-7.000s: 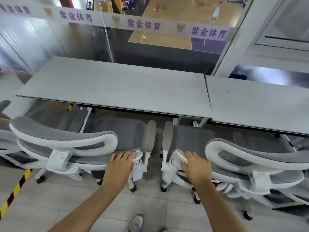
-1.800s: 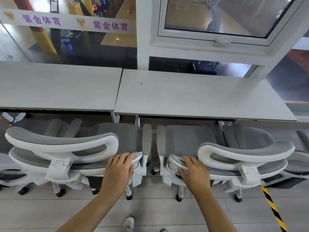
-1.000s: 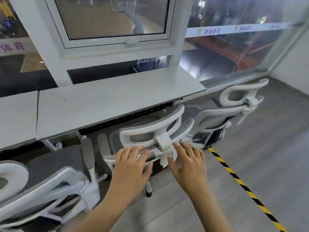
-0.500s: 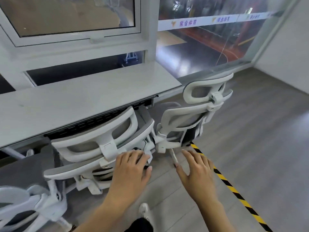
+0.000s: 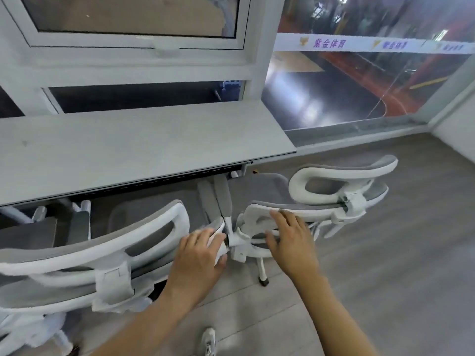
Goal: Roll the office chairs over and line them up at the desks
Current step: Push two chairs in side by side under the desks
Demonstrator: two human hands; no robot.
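I see left hand [image 5: 199,255] at 6 o'clock, fingers curled round the white frame edge of the near chair [image 5: 84,255] at 8 o'clock | right hand [image 5: 290,240] fingers spread flat on the backrest of the far chair [image 5: 334,199] at 3 o'clock | both chairs sit side by side at the grey desk [image 5: 128,147], 11 o'clock.

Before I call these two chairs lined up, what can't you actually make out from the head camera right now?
- Left chair: casters cut off by the frame's left and bottom edges; its backrest is motion-blurred.
- Right chair: most casters hidden under its seat.
- Left hand: fingertips blurred against the frame.
- Desk: underside hidden by its top.
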